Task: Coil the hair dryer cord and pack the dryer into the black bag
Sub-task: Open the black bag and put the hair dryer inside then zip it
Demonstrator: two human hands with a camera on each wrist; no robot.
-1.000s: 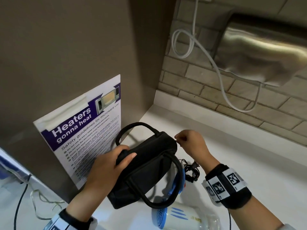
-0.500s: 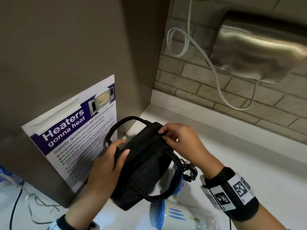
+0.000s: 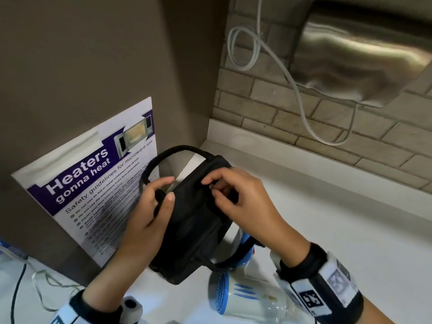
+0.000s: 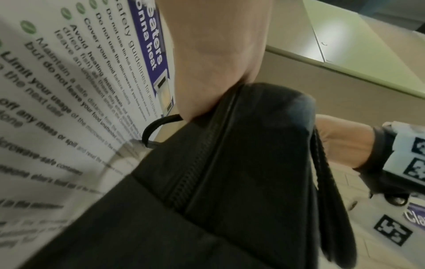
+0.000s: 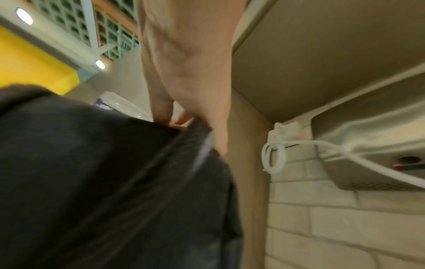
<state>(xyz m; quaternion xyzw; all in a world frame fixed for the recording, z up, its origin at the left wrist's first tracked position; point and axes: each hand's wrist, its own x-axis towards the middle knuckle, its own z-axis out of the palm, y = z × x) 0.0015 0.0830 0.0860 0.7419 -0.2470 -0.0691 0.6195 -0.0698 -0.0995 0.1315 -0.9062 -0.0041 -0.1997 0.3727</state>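
The black bag (image 3: 194,228) is held up above the white counter, its two loop handles hanging off either side. My left hand (image 3: 154,206) grips the bag's left end, thumb on top. My right hand (image 3: 230,190) pinches a small metal zipper pull (image 3: 211,186) at the bag's top edge. The bag (image 4: 230,172) fills the left wrist view, its zipper line shut along the part that shows; the bag (image 5: 103,182) also fills the right wrist view. Below the bag the white and blue hair dryer (image 3: 247,296) lies on the counter. Its cord is hidden.
A brown cabinet side carries a taped microwave safety poster (image 3: 93,188) at left. A steel hand dryer (image 3: 364,59) with a looped white cable (image 3: 243,47) hangs on the brick wall. The white counter (image 3: 339,230) stretches to the right. Thin cables (image 3: 42,286) lie lower left.
My right hand moved from the bag's far right corner onto its top edge and now pinches the zipper pull. My left hand shifted up the bag's left end. The bag rose slightly.
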